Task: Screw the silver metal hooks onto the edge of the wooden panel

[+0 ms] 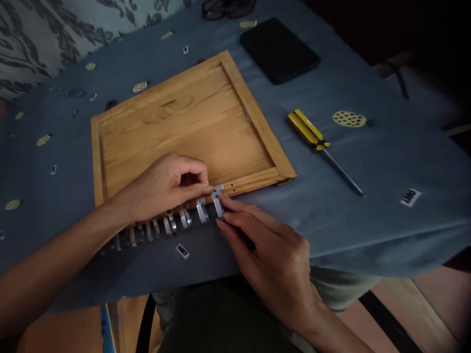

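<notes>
R hand (275, 250) is pinching a metal hook (220, 210) btwn thumb & fingers, at the near edge of the wooden panel (172, 110), close to its R corner. L hand (165, 184) is reaching over the panel, thumb tip touching or nearly touching the hook's top plate; its index is curling in, tip hidden, so can't tell if those fingers are pinching anything, e.g. a small screw. Just R of the hook, small dark holes (233, 187) are showing in the frame. To the L, a row of similar hooks (186, 217) is lining the same edge; L hand & wrist are covering pt of it, and the far-L ones are fading into shadow, so exact no. is unclear. Panel is lying on the cloth-covered counter (371, 162), w/ a dark fitting (284, 182) only partly showing under its R corner. Yellow-handled screwdriver (324, 147) is resting to the R, well apart. Flat black item (279, 50) is lying beyond, details lost in the dark; glasses (228, 9) are getting cut off up top.
</notes>
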Action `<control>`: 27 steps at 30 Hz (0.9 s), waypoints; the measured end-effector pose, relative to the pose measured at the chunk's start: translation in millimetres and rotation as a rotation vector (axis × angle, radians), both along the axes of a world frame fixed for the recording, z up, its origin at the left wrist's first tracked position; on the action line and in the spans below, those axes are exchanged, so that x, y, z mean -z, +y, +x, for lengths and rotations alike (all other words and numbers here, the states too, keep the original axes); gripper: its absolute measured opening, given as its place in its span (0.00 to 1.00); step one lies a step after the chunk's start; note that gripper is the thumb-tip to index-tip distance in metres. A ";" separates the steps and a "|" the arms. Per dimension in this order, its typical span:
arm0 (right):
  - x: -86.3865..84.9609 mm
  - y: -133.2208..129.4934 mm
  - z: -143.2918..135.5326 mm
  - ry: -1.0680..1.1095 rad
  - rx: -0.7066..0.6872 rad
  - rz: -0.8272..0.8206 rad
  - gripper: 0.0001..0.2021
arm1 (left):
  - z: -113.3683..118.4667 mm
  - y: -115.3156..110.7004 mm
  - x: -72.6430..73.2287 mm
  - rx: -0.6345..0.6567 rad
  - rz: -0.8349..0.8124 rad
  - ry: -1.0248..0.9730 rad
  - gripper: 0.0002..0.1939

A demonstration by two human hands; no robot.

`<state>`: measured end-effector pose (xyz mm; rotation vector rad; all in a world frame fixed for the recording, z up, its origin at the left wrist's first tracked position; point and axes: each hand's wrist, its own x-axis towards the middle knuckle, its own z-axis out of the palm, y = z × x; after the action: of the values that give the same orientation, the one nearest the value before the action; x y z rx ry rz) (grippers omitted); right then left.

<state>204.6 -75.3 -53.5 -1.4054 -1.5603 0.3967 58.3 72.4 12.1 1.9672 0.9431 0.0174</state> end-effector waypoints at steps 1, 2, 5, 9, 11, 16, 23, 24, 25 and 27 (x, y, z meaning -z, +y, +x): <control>-0.2 -0.1 0.4 0.003 -0.001 -0.005 0.08 | -0.1 -0.1 0.2 0.001 0.003 -0.001 0.11; -0.3 -0.2 0.8 0.006 -0.002 -0.008 0.08 | -0.3 -0.1 0.4 0.002 0.005 0.000 0.11; -0.1 -0.2 1.2 0.006 0.003 -0.002 0.08 | -1.9 0.1 0.1 0.003 -0.010 0.011 0.11; 1.3 -0.1 -0.6 0.023 0.030 -0.005 0.08 | -4.8 1.2 -1.7 0.002 -0.057 0.033 0.10; 1.8 0.0 -1.5 0.032 0.033 -0.018 0.08 | -5.5 2.0 -2.4 0.013 -0.062 0.037 0.09; 2.0 0.0 -1.3 0.032 0.032 -0.034 0.08 | -5.4 2.7 -1.3 0.010 -0.074 0.027 0.09; 1.3 -1.2 -1.4 0.007 0.024 -0.020 0.08 | -5.5 0.9 1.6 -0.008 -0.049 0.036 0.09; 1.3 -1.2 -1.5 0.002 0.021 -0.021 0.09 | -5.4 1.0 1.3 -0.007 -0.044 0.041 0.09; 1.2 -1.2 -1.5 0.000 0.021 -0.018 0.09 | -5.2 1.1 1.0 -0.005 -0.041 0.046 0.09; 1.2 -0.9 -1.4 -0.002 0.017 -0.016 0.09 | -4.7 1.3 0.4 0.001 -0.037 0.049 0.09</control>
<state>203.2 -76.2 -54.7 -1.4301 -1.5488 0.3985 53.5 73.7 11.7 1.9415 0.9676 -0.0487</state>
